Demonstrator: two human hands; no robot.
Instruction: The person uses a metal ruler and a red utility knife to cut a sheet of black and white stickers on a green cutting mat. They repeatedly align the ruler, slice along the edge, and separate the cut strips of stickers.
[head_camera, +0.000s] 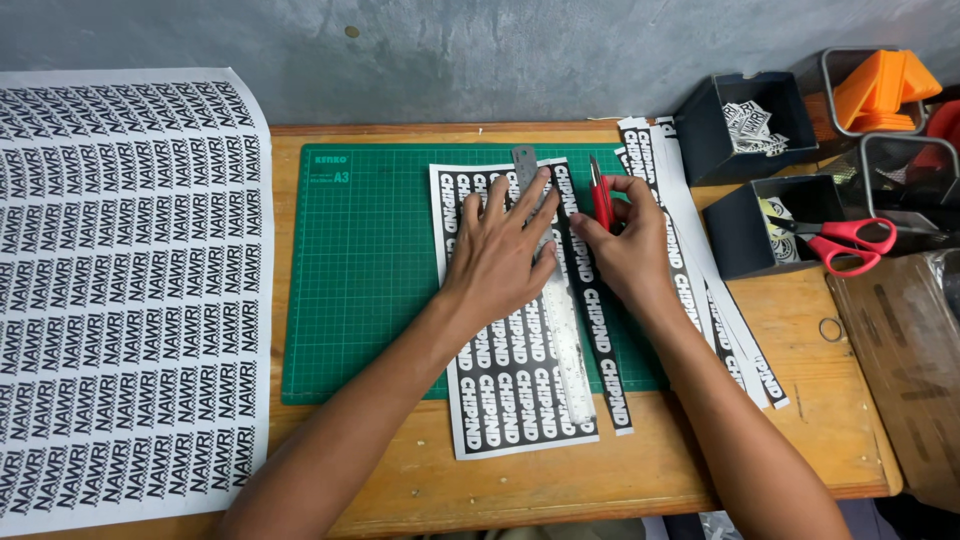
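My left hand (503, 250) lies flat with fingers spread on a steel ruler (566, 330), pressing it onto a black-and-white printed label sheet (505, 385). The sheet rests on a green cutting mat (365, 270). My right hand (628, 245) holds a red utility knife (601, 195) upright near the ruler's far end. A narrow cut strip of labels (607, 365) lies just right of the ruler, a little apart from the sheet.
Several cut strips (700, 250) pile up to the right on the wooden table (800, 420). A large printed sheet (120, 290) covers the left. Dark boxes (745, 235) of cut labels, red scissors (850, 240), an orange object (880, 90) and a grey wall are behind.
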